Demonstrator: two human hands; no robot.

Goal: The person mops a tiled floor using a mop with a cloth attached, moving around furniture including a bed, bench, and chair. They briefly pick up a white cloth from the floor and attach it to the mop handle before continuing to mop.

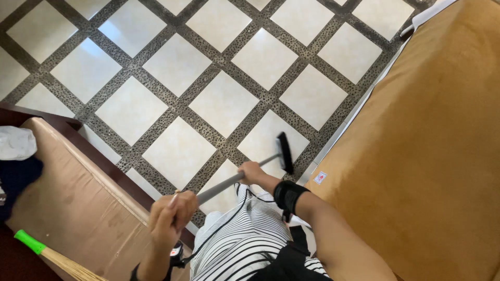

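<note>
Both hands on a grey mop handle [221, 187], sweeping or mopping the tiled floor [219, 99]. Left hand [169, 213] wrapped in a full fist around the upper end of the handle, fingers [179, 205] curled tight. Right hand [251, 171] lower down the handle, fingers closed around it, black wrist band [287, 196] just behind. Dark flat head [284, 152] at the far end of the handle, tilted on edge, near the floor close to the tan bed cover [432, 156]; contact with the tiles hard to tell.

Judging the stroke: better with the head laid flat to the tiles rather than on its edge, handle lowered a bit. Keep strokes parallel to the bed edge, close along the white strip beside the cover. Guide with the right hand, push from the left. Watch the thin black cable [229, 218] hanging near the handle. Brown bench [78, 192] on the near side of the handle, with a broom's green grip [28, 242] and straw bristles, white cloth [15, 143] further along.
</note>
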